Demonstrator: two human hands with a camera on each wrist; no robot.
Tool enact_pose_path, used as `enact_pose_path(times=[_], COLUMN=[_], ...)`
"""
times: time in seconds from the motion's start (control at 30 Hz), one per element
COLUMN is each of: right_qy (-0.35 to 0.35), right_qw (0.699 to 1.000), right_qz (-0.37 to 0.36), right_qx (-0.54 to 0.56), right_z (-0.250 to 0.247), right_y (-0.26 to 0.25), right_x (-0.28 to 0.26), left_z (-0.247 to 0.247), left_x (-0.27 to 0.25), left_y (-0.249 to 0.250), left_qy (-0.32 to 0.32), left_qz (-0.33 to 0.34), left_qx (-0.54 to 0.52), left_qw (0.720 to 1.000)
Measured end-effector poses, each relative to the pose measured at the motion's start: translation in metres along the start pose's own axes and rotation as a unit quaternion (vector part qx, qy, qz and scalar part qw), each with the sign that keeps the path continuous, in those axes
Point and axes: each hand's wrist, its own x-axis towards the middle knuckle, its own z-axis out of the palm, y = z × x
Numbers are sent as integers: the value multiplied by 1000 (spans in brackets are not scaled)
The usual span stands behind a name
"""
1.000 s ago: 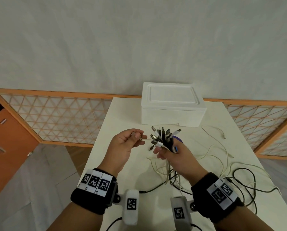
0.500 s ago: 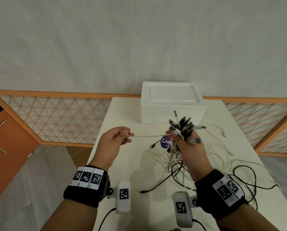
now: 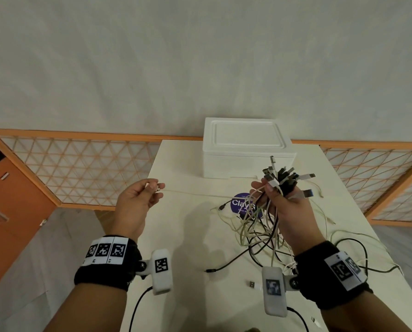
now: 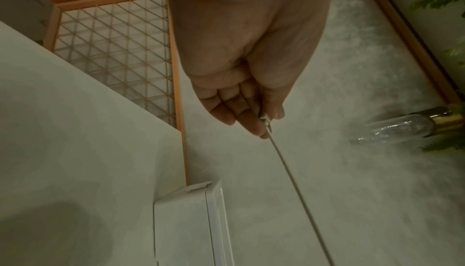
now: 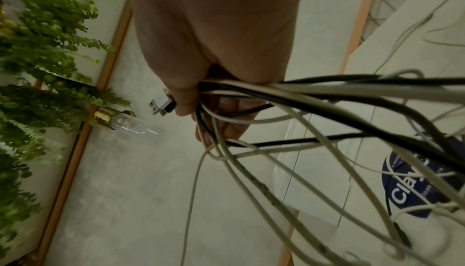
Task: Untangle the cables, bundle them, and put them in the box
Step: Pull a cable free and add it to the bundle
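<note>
White and black cables (image 3: 267, 226) are gathered plug-ends-up in the right hand's (image 3: 287, 207) closed fist above the pale table (image 3: 183, 236), while the left hand (image 3: 138, 200) pinches one thin white cable's plug (image 3: 157, 188), drawn taut. Untangling seems under way; next, that strand likely joins the bunch, with the lidded white foam box (image 3: 245, 149) waiting behind.

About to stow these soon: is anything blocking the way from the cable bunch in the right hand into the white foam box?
Yes. The white foam box is shut by its lid, so the bunch of black and white cables gripped in the right hand cannot go in until it is lifted.
</note>
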Motion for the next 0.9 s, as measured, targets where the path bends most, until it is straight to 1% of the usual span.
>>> enact_pose_path(times=[0.1, 0.23, 0.4, 0.5, 0.53, 0.57, 0.6, 0.63, 0.67, 0.7, 0.73, 0.77, 0.83, 0.9], right_qy=[-11, 19, 71, 90, 94, 96, 95, 88, 74, 58, 43, 29, -13, -70], right_qw=[1000, 1000, 995, 992, 992, 992, 992, 993, 995, 996, 997, 997, 996, 991], right_qz=[-7, -19, -47, -61, -64, -65, -65, -67, -69, -71, -68, -62, -52, -41], right_qx=[-12, 13, 57, 63, 61, 58, 51, 37, 19, -3, -21, -36, -71, -105], right_z=[-8, -23, -44, -60, -63, -65, -65, -63, -58, -52, -44, -37, -21, -4], right_y=[1, 3, -12, -28, -33, -37, -41, -44, -47, -49, -51, -52, -55, -59], right_x=[-2, 1, 9, 15, 16, 17, 18, 18, 19, 19, 20, 21, 22, 21], left_z=[-11, -30, -51, -63, -65, -64, -59, -52, -42, -30, -16, 1, 40, 80], left_x=[6, 13, 14, 12, 11, 9, 7, 6, 5, 4, 2, -1, -13, -27], left_y=[-1, -10, -34, -48, -52, -57, -61, -66, -67, -66, -59, -48, -13, 26], left_qy=[25, 77, 125, 151, 151, 132, 97, 48, -10, -69, -117, -148, -210, -303], left_qz=[1, -15, -82, -113, -120, -129, -144, -164, -176, -178, -164, -140, -55, 6], left_qx=[-5, 23, 70, 125, 145, 173, 211, 264, 319, 375, 409, 421, 396, 304], left_qw=[1000, 997, 986, 974, 970, 967, 962, 949, 931, 907, 890, 884, 892, 903])
